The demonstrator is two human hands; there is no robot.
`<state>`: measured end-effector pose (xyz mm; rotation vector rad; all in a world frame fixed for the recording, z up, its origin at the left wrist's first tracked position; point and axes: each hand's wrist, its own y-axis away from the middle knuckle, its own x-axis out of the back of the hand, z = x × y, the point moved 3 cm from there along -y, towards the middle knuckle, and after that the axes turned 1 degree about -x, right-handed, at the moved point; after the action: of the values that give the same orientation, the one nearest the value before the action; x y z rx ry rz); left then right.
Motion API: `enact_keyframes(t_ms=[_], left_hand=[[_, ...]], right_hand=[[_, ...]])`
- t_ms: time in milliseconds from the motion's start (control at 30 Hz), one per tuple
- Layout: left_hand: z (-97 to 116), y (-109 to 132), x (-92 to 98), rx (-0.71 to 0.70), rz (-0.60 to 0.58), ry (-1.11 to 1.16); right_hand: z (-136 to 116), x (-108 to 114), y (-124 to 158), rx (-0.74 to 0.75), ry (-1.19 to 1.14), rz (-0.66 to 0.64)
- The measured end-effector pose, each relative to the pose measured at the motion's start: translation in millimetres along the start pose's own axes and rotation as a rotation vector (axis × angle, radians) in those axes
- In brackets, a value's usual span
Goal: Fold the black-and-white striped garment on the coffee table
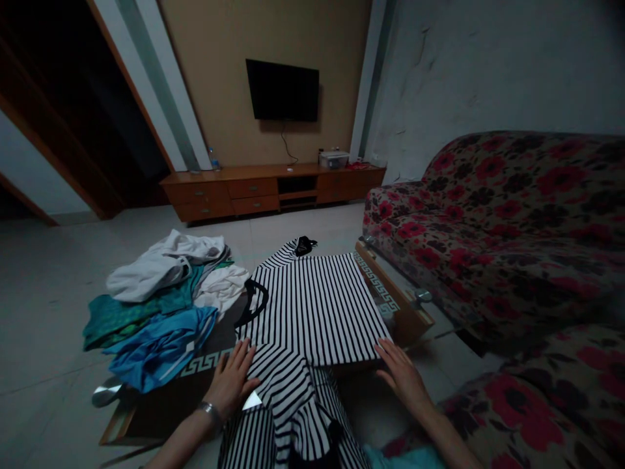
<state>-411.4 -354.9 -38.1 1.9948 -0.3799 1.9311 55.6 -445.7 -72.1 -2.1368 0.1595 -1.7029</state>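
A black-and-white striped shirt point(322, 306) lies spread across the low table, its black-trimmed neckline facing left. One sleeve reaches to the far side and ends in a black cuff. The near sleeve drapes over the table's front edge toward my body, over more striped cloth. My left hand point(233, 378), with a metal band at the wrist, rests with fingers apart at the shirt's near shoulder by the neckline. At the hem's near right corner, my right hand point(399, 372) touches the fabric with its fingers stretched out. Neither hand grips anything.
To the left, a heap of clothes point(151, 326) in white, teal and blue covers the end of the glass-topped table point(205, 365). A floral sofa point(488, 189) stands on the right. Along the far wall are a wooden TV cabinet point(254, 189) and a television point(286, 91).
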Motion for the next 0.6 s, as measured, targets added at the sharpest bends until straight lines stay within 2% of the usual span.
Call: enact_keyframes(t_ms=[133, 233, 367, 467, 600], left_hand=[[-17, 0, -10.0, -0.064, 0.038, -0.023], [-17, 7, -6.2, -0.089, 0.041, -0.028], [3, 21, 8.7, -0.226, 0.085, -0.017], [26, 29, 13.2, -0.349, 0.090, 0.005], [51, 38, 8.0, -0.296, 0.117, 0.004]], right_hand=[[14, 2, 10, -0.003, 0.013, 0.068], [17, 7, 12, -0.018, 0.000, 0.103], [7, 12, 10, -0.078, 0.009, 0.127], [-2, 12, 5, -0.053, 0.007, 0.100], [-2, 11, -2, -0.067, 0.003, 0.090]])
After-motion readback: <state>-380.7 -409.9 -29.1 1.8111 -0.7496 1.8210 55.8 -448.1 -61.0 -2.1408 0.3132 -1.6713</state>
